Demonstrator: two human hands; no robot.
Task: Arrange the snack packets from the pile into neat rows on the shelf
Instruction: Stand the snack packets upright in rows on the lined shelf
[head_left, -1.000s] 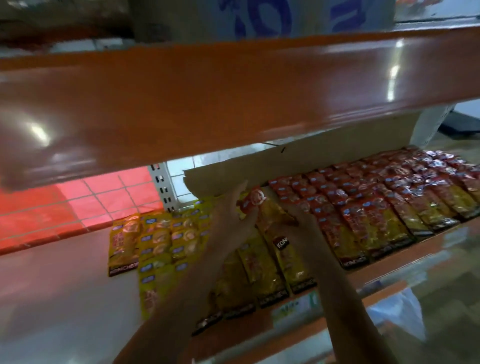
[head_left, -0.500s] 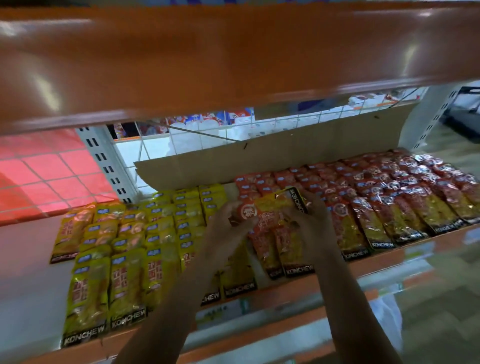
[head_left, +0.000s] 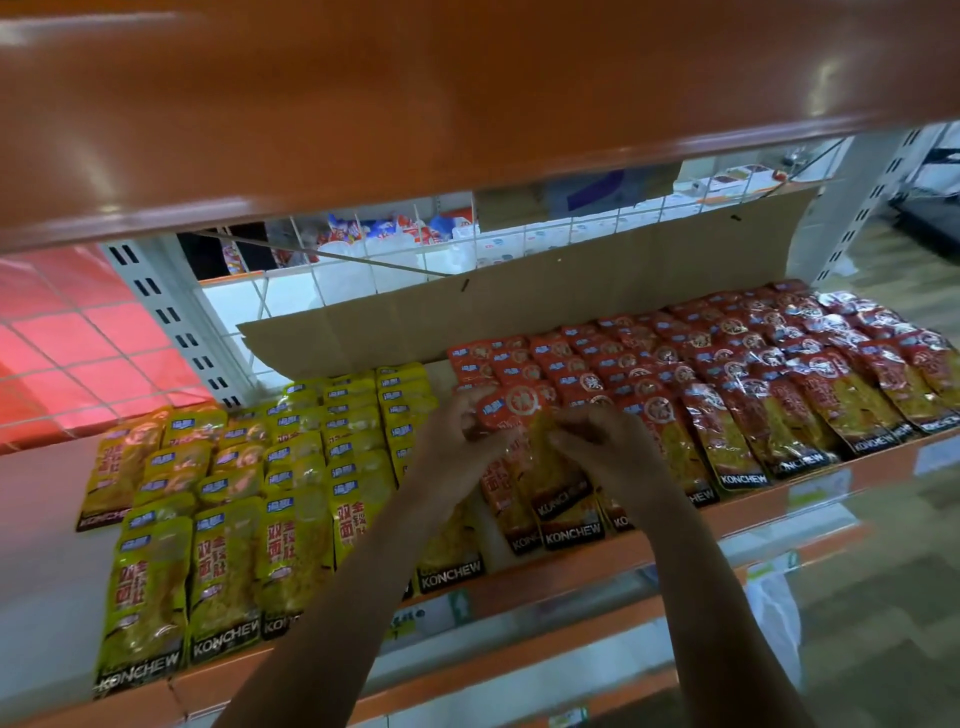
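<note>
Both hands hold a red-topped snack packet (head_left: 524, 447) over the middle of the shelf (head_left: 524, 577). My left hand (head_left: 457, 441) grips its upper left edge and my right hand (head_left: 602, 447) pinches its right side. Beneath it lie more red packets at the front edge. Overlapping rows of red packets (head_left: 727, 384) fill the shelf to the right. Rows of yellow packets (head_left: 270, 483) cover the left part. A strip of bare shelf shows between the yellow rows and the red ones.
An orange upper shelf (head_left: 467, 104) hangs low across the top of the view. A cardboard sheet (head_left: 519, 317) stands along the back of the shelf before a wire grid. A white slotted upright (head_left: 171, 322) rises at the back left. Lower orange shelves run below.
The view has dropped and shifted, showing more of the shelf. The packet that both hands held turned sideways now lies lengthways, lower and nearer the front red packets.
</note>
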